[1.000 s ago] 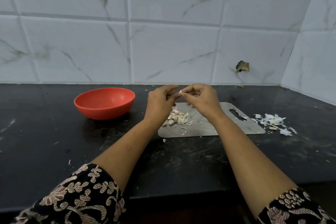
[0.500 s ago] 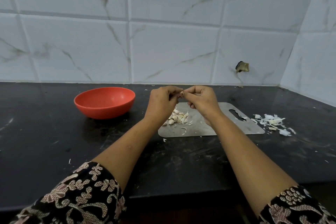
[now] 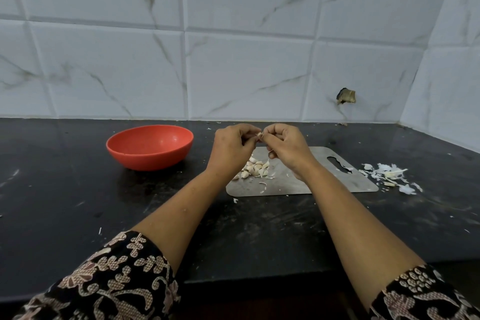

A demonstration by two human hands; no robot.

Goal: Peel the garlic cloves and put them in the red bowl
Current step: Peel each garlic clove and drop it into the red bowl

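Your left hand (image 3: 232,147) and right hand (image 3: 286,147) pinch one small pale garlic clove (image 3: 259,135) above the grey metal cutting board (image 3: 298,181).

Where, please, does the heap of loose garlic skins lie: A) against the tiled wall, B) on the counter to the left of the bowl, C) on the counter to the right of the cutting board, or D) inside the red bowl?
C: the white garlic skins lie on the dark counter just past the handle end of the cutting board, far from the red bowl.
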